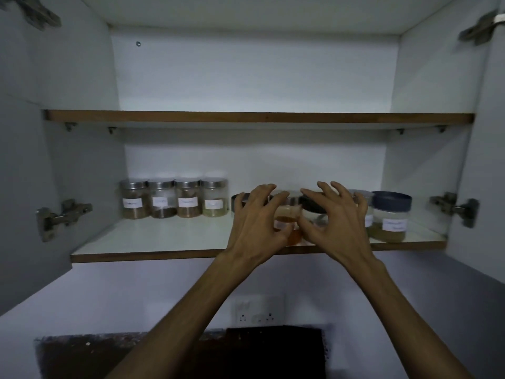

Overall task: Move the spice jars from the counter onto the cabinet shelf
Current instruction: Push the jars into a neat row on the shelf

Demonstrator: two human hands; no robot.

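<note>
Principal hazard, as a judgement: the clear jar with amber-orange contents and a steel lid stands close to the front edge of the lower white cabinet shelf with a brown front edge, between the two hands. A careless brush from either hand could tip it forward off the shelf. A second hazard is crowding: a dark-lidded clear jar sits touching or just beside it, so a sideways nudge could knock neighbours together.

Left hand: raised to shelf height, palm facing away, fingers spread and curled over the jar's left side. Its grip is wide; whether any finger touches the glass cannot be told. Right hand: mirrored pose, fingers splayed over the dark-lidded jar, grip likewise wide, holding nothing visible.

Task items on the lower shelf: a row of four steel-lidded clear labelled jars near the rear left; a blue-lidded clear jar with a white label near the front right corner. The upper shelf shows no jars.
</note>
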